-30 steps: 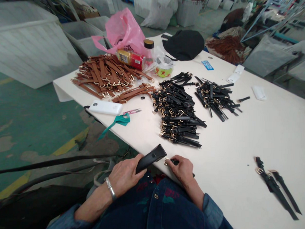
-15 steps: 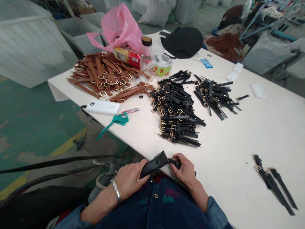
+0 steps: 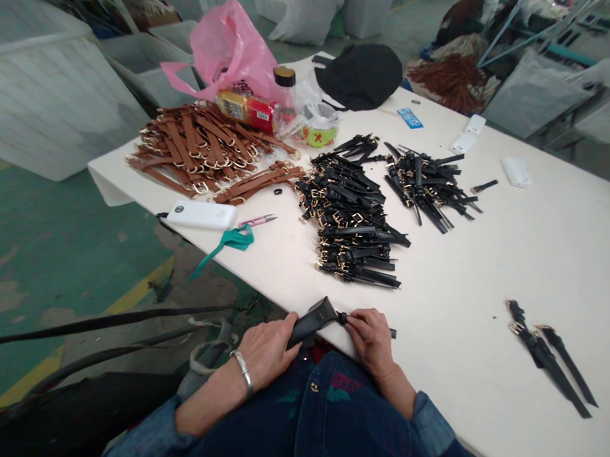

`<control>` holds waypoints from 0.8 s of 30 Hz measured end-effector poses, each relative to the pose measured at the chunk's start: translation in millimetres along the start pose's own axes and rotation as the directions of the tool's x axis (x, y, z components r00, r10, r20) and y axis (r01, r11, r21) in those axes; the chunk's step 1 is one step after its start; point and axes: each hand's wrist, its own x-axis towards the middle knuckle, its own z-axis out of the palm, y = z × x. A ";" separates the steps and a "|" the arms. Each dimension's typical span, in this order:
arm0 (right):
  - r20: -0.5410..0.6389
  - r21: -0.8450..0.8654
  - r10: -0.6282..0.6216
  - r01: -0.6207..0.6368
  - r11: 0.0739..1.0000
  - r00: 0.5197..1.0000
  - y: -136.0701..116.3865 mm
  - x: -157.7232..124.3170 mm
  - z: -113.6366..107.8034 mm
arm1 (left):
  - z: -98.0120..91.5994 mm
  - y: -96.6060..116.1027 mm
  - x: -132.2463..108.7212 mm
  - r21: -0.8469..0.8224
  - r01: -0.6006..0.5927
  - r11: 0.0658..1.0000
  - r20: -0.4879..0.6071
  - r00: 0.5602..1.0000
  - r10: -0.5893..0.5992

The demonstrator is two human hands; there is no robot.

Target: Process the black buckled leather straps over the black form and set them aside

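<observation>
Right hand (image 3: pixel 372 339) hides the middle of the black leather strap (image 3: pixel 314 320); left hand (image 3: pixel 264 352) covers its lower end. Sacks (image 3: pixel 307 15) past the bench's (image 3: pixel 534 263) far end are cut off by the top edge.

A white table (image 3: pixel 458 274) carries a heap of brown leather straps (image 3: pixel 192 151) with gold buckles, two piles of black leather straps (image 3: pixel 350 220), and a few separate black straps (image 3: pixel 545 357) toward the right. A white power bank (image 3: pixel 201 215), pink-handled scissors (image 3: pixel 256 220) and a green ribbon (image 3: pixel 237 239) lie near its edge, with a pink plastic bag (image 3: pixel 231 49) and a black cloth bag (image 3: pixel 358 76) at the far end.
</observation>
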 end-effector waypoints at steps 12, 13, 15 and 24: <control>0.128 -0.021 0.102 -0.101 0.995 0.986 -15.7 13.6 -6.8 | -0.8 -0.2 3.3 0.026 -0.008 1.000 0.002 1.000 0.008; 0.118 -0.015 0.115 -0.114 0.993 0.986 -15.1 14.2 -6.1 | -1.1 -0.2 3.0 0.028 -0.006 1.000 0.005 1.000 0.006; 0.078 0.020 0.155 -0.157 0.987 0.985 -12.4 14.2 -4.1 | -1.4 -0.3 2.5 0.027 0.002 1.000 0.013 1.000 -0.002; -0.055 0.196 0.054 -0.042 0.980 0.997 0.8 -0.8 0.1 | -0.5 0.3 -4.8 0.032 -0.004 0.999 0.006 1.000 0.003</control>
